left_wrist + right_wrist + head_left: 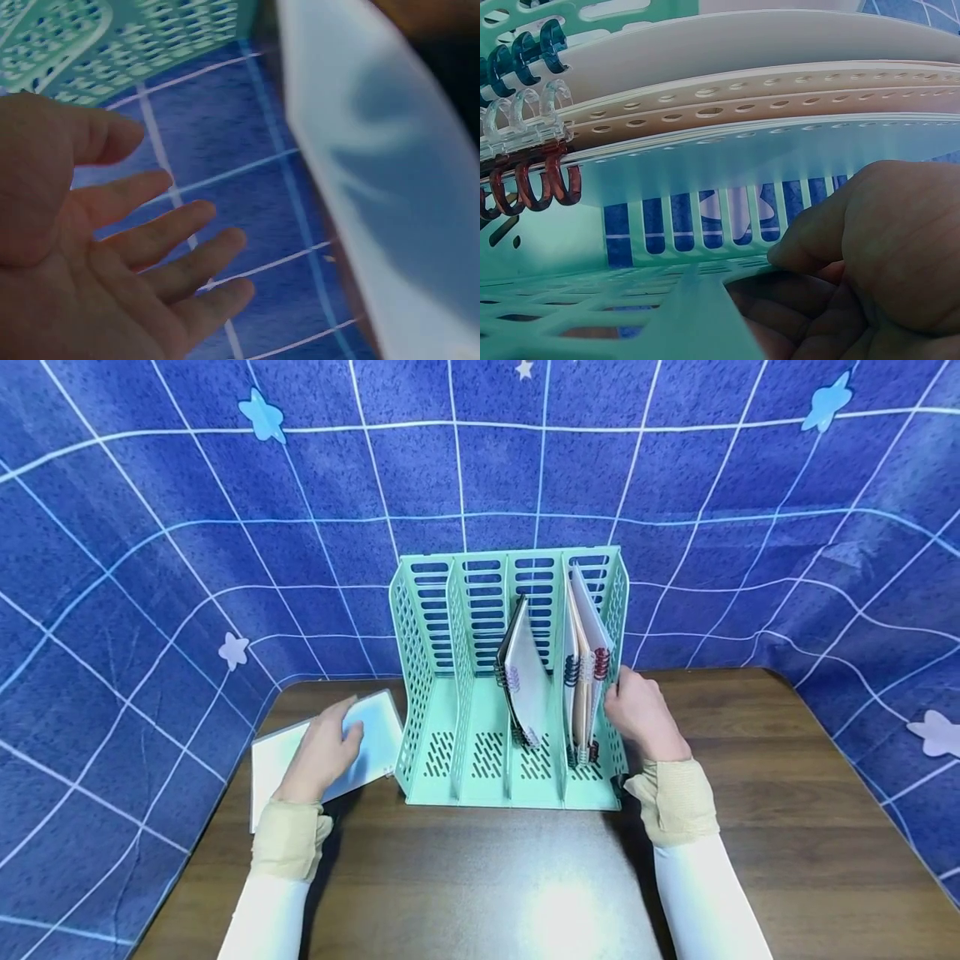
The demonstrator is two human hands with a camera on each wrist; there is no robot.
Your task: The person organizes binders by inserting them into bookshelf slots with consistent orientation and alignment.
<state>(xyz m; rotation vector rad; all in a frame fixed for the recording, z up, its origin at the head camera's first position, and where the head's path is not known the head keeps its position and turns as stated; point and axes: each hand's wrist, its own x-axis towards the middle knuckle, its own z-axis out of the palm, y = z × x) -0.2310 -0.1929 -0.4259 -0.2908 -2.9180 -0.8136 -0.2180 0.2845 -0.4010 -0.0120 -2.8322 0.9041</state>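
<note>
A mint-green file rack (483,777) with upright dividers stands on the table. My right hand (645,714) grips its right side wall; in the right wrist view the thumb (810,229) lies inside the wall and the fingers are curled outside it. Several ring-bound notebooks (581,668) stand in the rightmost slot, with dark blue, clear and red rings. One slot to the left, other notebooks (528,672) lean, one with a black cover. My left hand (318,756) is above pale white and light-blue sheets or covers (378,727) left of the rack. Its fingers (199,262) are spread, holding nothing.
The brown wooden table (465,885) carries the rack near its back edge. Behind it hangs a blue cloth (322,552) with a white grid and star shapes. The two left slots (438,693) of the rack show bare green floor.
</note>
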